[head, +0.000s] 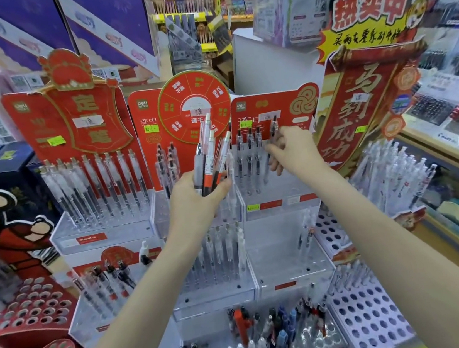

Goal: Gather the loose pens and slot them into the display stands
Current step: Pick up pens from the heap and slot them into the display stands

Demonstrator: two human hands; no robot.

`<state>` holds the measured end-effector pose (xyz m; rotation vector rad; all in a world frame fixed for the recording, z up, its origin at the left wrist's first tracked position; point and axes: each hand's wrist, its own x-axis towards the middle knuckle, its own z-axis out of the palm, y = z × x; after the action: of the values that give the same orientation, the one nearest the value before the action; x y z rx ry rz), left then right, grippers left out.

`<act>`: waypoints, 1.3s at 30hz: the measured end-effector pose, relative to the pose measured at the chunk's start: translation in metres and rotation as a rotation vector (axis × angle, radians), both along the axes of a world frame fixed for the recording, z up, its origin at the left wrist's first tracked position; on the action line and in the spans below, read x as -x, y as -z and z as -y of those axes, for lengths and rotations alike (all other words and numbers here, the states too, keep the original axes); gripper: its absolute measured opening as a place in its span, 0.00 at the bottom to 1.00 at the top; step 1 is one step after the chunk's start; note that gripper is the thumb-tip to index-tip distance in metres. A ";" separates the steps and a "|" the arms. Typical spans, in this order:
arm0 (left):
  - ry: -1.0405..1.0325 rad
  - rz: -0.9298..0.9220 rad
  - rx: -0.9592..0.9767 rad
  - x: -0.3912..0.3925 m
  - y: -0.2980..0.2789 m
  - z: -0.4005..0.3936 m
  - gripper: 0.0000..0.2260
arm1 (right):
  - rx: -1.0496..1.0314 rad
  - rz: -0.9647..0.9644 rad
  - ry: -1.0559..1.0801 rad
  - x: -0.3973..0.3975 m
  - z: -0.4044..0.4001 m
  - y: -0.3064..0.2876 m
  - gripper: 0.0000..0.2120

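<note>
Clear acrylic display stands (pixel 209 299) with red backing cards stood in tiers across the shelf, most holding rows of upright pens. The left hand (pixel 196 198) gripped a bundle of loose pens (pixel 210 158), their tips fanned upward in front of the middle stand's round red card (pixel 195 108). The right hand (pixel 292 151) pinched a single dark-capped pen (pixel 273 130) at the right upper stand (pixel 279 196), just beside three pens (pixel 249 147) already slotted there. White perforated trays (pixel 370 319) lay toward the shelf's right edge, and mixed coloured pens (pixel 275 328) stood at its near edge.
</note>
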<state>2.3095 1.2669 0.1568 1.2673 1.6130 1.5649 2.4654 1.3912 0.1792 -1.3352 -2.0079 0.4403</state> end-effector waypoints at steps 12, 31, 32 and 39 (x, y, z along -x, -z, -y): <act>-0.004 -0.005 0.018 0.001 0.003 0.006 0.09 | -0.108 0.268 0.126 0.008 0.013 0.016 0.10; 0.361 0.046 0.171 0.006 0.001 0.048 0.02 | 0.233 -0.350 -0.290 0.018 0.105 -0.027 0.11; 0.367 0.064 0.171 0.005 0.002 0.050 0.02 | 0.259 -0.398 -0.294 0.018 0.104 -0.026 0.09; 0.274 -0.020 0.040 0.019 0.008 0.068 0.03 | 0.550 -0.714 -0.425 0.017 0.117 -0.008 0.05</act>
<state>2.2904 1.1987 0.1489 1.4192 1.4060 1.3488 2.4487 1.2740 0.1870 -0.8248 -1.5776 1.5144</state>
